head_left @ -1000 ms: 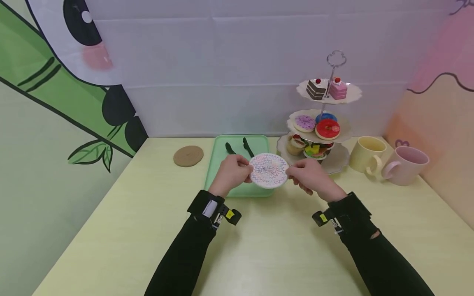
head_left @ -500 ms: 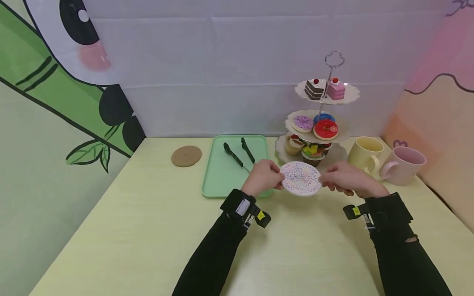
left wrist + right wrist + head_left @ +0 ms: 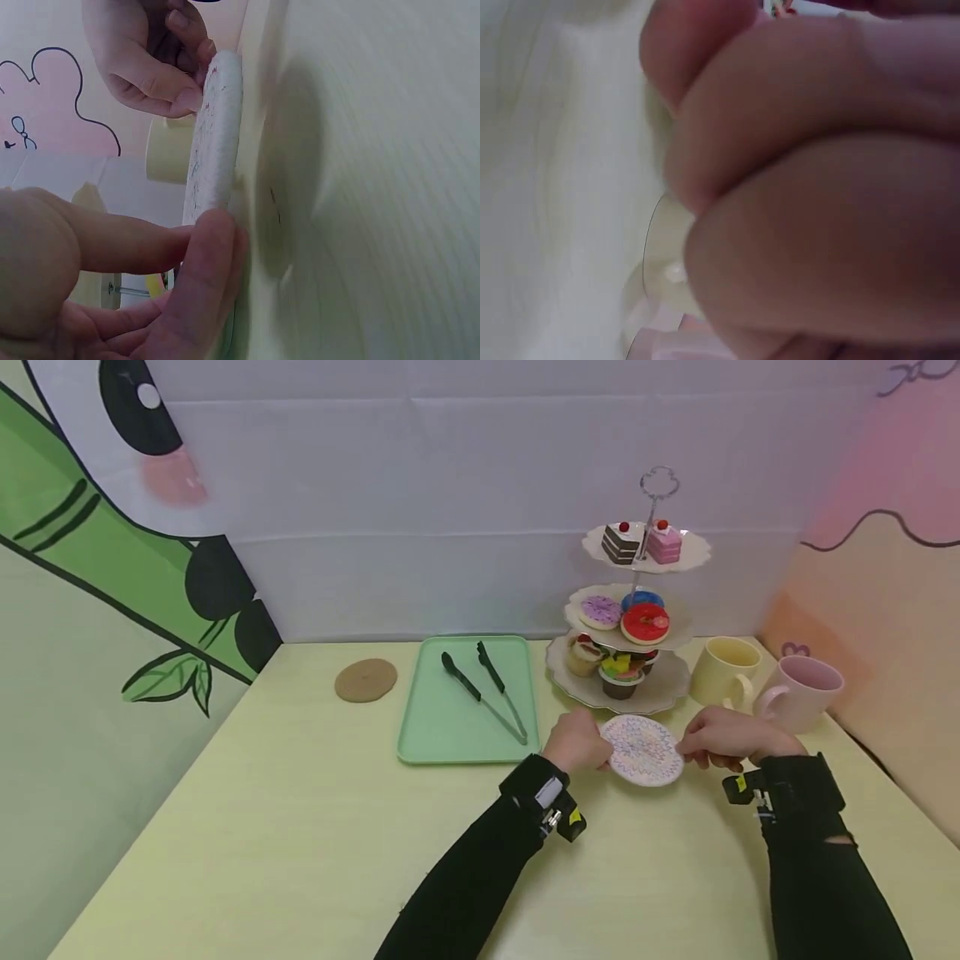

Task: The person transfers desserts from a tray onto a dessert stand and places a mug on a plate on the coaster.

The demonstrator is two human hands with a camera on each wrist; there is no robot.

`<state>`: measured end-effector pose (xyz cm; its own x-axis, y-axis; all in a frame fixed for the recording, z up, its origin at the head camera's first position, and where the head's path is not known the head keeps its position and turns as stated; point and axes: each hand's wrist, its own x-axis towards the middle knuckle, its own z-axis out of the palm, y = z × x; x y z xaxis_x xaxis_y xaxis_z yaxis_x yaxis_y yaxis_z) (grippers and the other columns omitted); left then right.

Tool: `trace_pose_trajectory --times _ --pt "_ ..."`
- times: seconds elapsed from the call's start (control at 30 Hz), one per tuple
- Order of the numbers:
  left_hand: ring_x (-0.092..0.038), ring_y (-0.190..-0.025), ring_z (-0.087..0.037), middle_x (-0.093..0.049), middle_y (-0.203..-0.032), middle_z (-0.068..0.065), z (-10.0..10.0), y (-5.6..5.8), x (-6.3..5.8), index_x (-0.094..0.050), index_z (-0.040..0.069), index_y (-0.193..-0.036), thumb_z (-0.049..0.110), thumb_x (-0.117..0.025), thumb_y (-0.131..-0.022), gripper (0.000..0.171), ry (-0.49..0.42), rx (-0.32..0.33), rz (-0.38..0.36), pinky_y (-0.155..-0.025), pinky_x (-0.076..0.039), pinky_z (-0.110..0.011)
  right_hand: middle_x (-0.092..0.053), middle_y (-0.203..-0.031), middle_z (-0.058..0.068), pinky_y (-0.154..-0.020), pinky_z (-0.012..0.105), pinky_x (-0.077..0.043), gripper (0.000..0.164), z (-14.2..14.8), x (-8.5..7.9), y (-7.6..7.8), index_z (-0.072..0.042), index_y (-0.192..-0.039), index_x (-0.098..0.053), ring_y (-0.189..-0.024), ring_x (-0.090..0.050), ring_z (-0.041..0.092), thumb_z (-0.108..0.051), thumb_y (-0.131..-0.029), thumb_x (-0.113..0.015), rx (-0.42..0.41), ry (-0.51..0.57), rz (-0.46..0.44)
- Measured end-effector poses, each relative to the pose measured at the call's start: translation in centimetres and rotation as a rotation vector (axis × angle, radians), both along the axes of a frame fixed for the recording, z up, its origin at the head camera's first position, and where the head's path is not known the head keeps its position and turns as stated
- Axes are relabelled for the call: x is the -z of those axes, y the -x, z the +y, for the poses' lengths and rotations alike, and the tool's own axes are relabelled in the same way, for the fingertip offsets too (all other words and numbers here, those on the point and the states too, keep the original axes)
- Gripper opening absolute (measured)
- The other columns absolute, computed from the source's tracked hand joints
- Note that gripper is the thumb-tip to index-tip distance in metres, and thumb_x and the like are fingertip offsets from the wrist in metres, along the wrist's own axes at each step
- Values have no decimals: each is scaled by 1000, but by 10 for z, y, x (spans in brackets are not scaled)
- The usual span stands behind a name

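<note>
A round white coaster (image 3: 642,750) with a multicoloured pattern is held flat between both hands, in front of the tiered cake stand (image 3: 652,693). My left hand (image 3: 577,743) pinches its left edge between thumb and fingers. On the opposite edge my right hand (image 3: 738,737) pinches it too. Seen edge-on in the left wrist view, the coaster (image 3: 217,142) has a thick woven-looking rim and hovers just above the table, its shadow below. Curled right-hand fingers (image 3: 810,225) fill much of the right wrist view and hide their grip.
A green tray (image 3: 420,727) carrying black-handled tongs (image 3: 491,710) lies left of the hands. Further left is a brown round coaster (image 3: 365,681). Toy cakes, doughnuts and cupcakes fill the stand. A yellow mug (image 3: 723,668) and pink mug (image 3: 802,689) stand close beyond the right hand.
Both hands have carried the coaster rightward from over the green tray, then lowered it toward the table in front of the cake stand. The tongs on the tray are now fully uncovered.
</note>
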<state>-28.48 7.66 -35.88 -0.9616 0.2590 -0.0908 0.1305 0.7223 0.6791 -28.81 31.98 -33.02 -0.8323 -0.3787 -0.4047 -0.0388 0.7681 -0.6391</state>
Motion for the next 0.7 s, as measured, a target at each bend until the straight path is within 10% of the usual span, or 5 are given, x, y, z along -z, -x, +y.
trace_pose_trajectory --times 0.7 --pt "-53 -54 -14 -61 -59 2 42 8 17 -68 9 -72 12 -70 -88 16 206 35 -30 -52 -39 -25 -53 -65 0 -55 26 -41 21 17 14 -1 -5 -77 -65 -56 -50 13 -19 -93 -63 95 -113 -106"
